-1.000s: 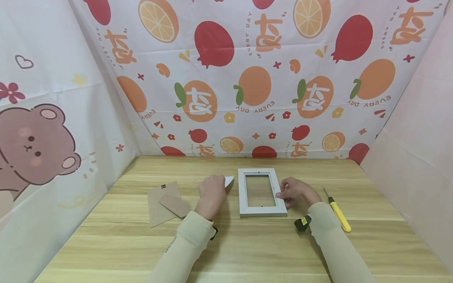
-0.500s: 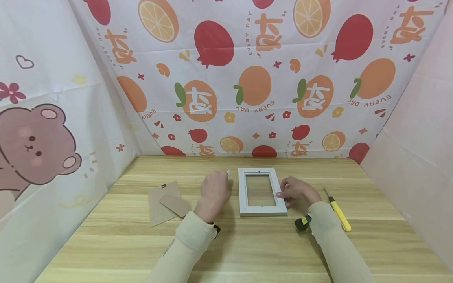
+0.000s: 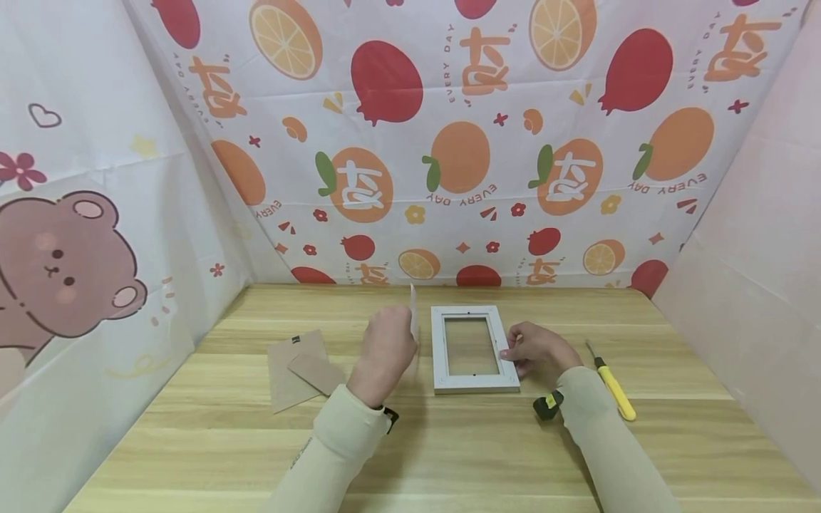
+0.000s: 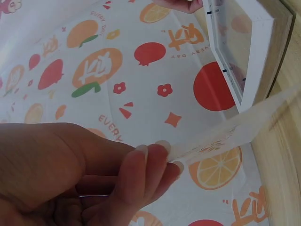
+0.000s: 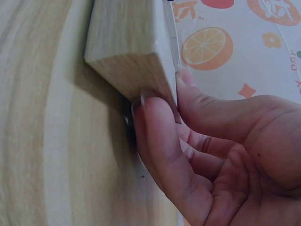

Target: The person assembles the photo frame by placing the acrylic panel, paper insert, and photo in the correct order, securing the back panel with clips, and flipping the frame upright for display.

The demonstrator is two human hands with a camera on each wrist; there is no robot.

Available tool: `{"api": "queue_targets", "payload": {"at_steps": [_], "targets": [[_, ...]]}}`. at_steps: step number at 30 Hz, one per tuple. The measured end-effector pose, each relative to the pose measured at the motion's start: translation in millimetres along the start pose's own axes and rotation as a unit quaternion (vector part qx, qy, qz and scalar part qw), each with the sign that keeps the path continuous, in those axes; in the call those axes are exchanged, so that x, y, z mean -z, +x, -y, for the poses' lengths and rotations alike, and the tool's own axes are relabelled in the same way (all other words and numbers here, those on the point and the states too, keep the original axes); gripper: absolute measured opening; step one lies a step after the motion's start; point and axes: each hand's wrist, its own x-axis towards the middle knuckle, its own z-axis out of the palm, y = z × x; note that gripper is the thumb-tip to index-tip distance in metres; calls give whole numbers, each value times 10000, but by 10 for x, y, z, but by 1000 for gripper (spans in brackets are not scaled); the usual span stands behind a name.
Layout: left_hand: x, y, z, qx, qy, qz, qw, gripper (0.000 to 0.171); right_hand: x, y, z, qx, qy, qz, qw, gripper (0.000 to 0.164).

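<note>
My left hand (image 3: pixel 388 349) pinches a thin white sheet of paper (image 3: pixel 413 313) between thumb and fingertips. The paper stands nearly edge-on to the head camera; in the left wrist view, faint print shows on the sheet (image 4: pixel 225 141). Just to its right lies a white picture frame (image 3: pixel 439 356), flat on the table, with its opening showing a clear pane and small dark tabs round the inner edge. On the frame's right side, my right hand (image 3: pixel 537 346) grips the rim, thumb on top. The right wrist view shows fingers (image 5: pixel 162 127) against the frame's wood-coloured side (image 5: pixel 124 47).
Left of my left hand, a brown backing board (image 3: pixel 285 388) lies with a smaller brown piece (image 3: pixel 316 372) overlapping it. A yellow-handled screwdriver (image 3: pixel 616 392) lies beyond my right wrist. Fabric with printed fruit (image 3: pixel 462 235) hangs behind the table.
My left hand has turned, and the paper has gone from slanting low beside the fingers to standing upright. The right hand and the frame have stayed put.
</note>
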Motion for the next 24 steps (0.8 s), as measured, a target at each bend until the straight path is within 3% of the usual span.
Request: {"api": "queue_targets", "payload": {"at_steps": [4, 10, 12, 18, 24], "targets": [[17, 8, 8, -65, -125, -183, 9997, 13, -6, -2, -1, -3, -25, -23, 10000, 20], [23, 20, 13, -205, -276, -307, 9989, 41, -20, 9, -12, 8, 32, -23, 10000, 20], [10, 27, 23, -253, -382, -358, 9983, 42, -27, 11, -14, 9, 28, -31, 10000, 20], [-39, 57, 45, -211, -786, -307, 9962, 36, -30, 13, -11, 10, -28, -53, 10000, 20], [-75, 85, 38, -18, -1046, -209, 9943, 19, -13, -2, 9, 8, -52, -55, 10000, 20]]}}
